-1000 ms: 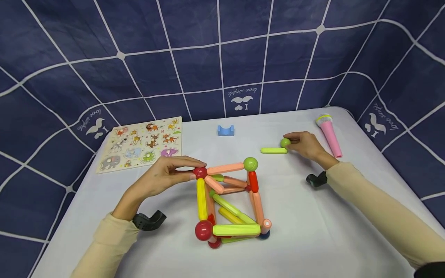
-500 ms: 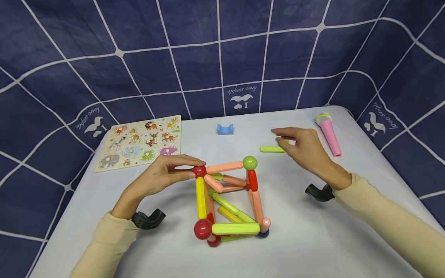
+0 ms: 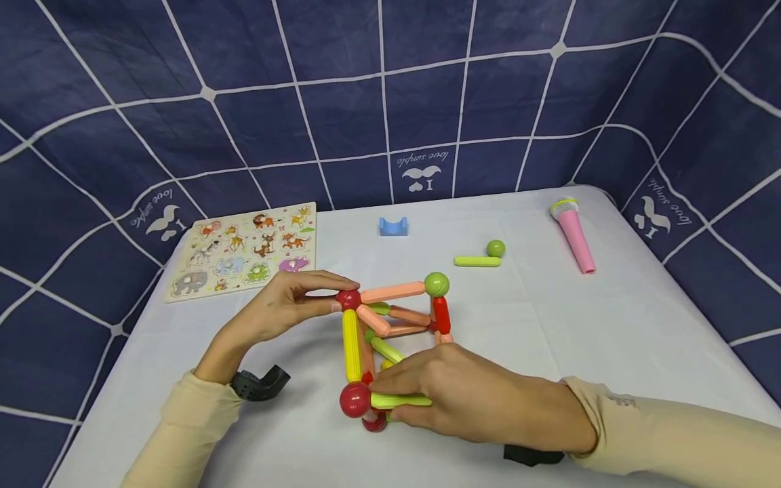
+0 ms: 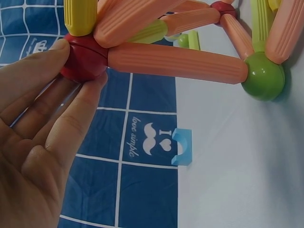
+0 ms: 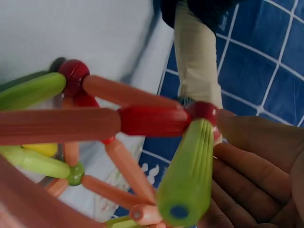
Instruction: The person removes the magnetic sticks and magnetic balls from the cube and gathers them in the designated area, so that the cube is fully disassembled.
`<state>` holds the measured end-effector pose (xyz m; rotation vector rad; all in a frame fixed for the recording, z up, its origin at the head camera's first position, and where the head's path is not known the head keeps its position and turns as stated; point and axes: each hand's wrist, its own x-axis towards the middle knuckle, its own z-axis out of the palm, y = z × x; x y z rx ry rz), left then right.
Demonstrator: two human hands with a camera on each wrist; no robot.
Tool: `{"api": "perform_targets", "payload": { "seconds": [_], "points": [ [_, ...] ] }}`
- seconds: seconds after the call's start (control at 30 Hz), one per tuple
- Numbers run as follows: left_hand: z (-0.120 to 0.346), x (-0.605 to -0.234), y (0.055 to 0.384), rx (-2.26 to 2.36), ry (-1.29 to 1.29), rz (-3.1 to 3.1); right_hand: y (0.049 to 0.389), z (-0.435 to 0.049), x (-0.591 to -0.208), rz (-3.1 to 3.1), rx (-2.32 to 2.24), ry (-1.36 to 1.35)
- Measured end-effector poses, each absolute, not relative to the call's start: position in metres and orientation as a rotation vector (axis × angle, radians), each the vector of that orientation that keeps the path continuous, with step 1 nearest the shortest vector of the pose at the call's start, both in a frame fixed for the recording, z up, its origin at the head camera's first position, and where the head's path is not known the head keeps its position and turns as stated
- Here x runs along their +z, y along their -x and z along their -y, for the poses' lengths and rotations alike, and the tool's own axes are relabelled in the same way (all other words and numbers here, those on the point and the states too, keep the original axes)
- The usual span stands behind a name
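Note:
A cube-like frame of magnetic rods and balls stands on the table. My left hand (image 3: 287, 301) pinches the red ball (image 3: 349, 299) at its far left top corner, thumb and fingers on either side, as the left wrist view also shows. At the near side, my right hand (image 3: 470, 393) pinches the lime-green magnetic rod (image 3: 399, 400), fingertips close to the near red ball (image 3: 355, 400). In the right wrist view this rod's free blue-tipped end (image 5: 179, 212) faces the camera. A yellow rod (image 3: 352, 346) links the two red balls. My right hand hides the near right corner.
Behind the frame lie a loose lime-green rod (image 3: 478, 261) and a green ball (image 3: 496, 249). A blue arched block (image 3: 393, 227) sits near the back edge. An animal puzzle board (image 3: 244, 251) is at back left, a pink toy microphone (image 3: 573, 237) at back right.
My right hand has left the loose green ball, come toward me and left, and taken hold of the frame's near lime-green rod. My left hand stays on the red ball.

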<state>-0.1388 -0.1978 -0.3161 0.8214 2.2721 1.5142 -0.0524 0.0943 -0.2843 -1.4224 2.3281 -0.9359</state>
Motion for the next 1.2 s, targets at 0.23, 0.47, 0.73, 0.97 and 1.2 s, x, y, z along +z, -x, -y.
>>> {"api": "perform_targets", "payload": {
  "seconds": [0.23, 0.47, 0.73, 0.97, 1.2],
  "points": [
    [0.196, -0.314, 0.139, 1.495, -0.798, -2.277, 0.049, -0.088, -0.284, -2.385, -0.809, 1.499],
    [0.196, -0.312, 0.139, 1.495, -0.818, -2.279, 0.048, -0.086, -0.286, -2.411, -0.807, 1.503],
    [0.196, -0.313, 0.139, 1.503, -0.811, -2.276, 0.051, -0.083, -0.287, -2.396, -0.923, 1.464],
    [0.196, -0.313, 0.138, 1.507, -0.811, -2.273, 0.054, -0.081, -0.288, -2.357, -0.976, 1.434],
    [0.197, -0.314, 0.137, 1.505, -0.801, -2.284, 0.057, -0.088, -0.291, -2.349, -1.006, 1.428]
  ]
}}
